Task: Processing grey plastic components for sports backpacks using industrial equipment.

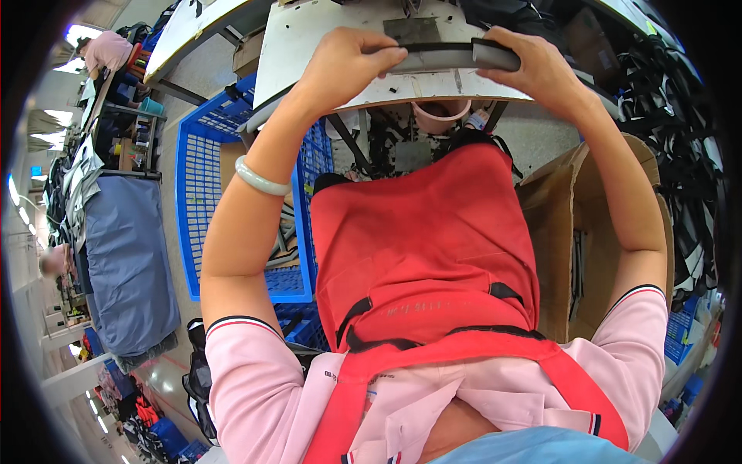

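A curved grey strip with a black edge (439,59) spans the space between my two hands, over the front of the white table (301,46). My left hand (349,66) pinches its left end between thumb and fingers. Around the right end, where a grey piece looks folded over, my right hand (533,71) is closed with the thumb below and fingers above. A dark grey metal plate (411,29) lies on the tabletop just behind the strip. Small black scraps are scattered on the table near my left hand.
A blue plastic crate (188,193) with grey strips inside stands left of my legs. An open cardboard box (549,232) is at my right. Under the table are a pink bucket (440,116) and black scraps. Black straps (672,147) hang at far right. Another person (108,52) sits far left.
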